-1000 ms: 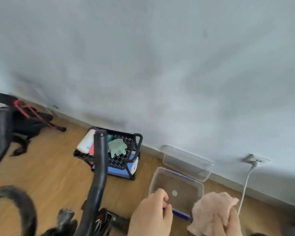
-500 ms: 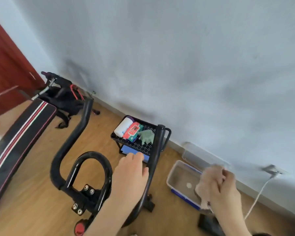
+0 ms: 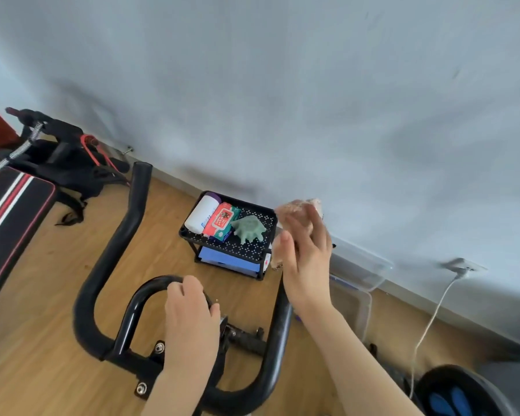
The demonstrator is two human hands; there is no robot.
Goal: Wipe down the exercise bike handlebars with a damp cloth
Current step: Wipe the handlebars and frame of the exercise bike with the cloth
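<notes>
The black exercise bike handlebars fill the lower middle, with a left horn rising to the wall, a right horn, and a small inner loop. My left hand is closed over the top right of the inner loop. My right hand holds a bunched pinkish cloth at the tip of the right horn, whose upper end is hidden behind hand and cloth. The right horn's lower part shows below my wrist.
A small black rack against the wall holds a white bottle, a red wipes pack and a green glove. Clear plastic tubs sit right of it. A white cable hangs from a wall socket. A striped bench lies left.
The view swung down and left onto the handlebars. My left hand came to rest on the inner loop. My right hand lifted the cloth from over the tub up to the right horn's tip.
</notes>
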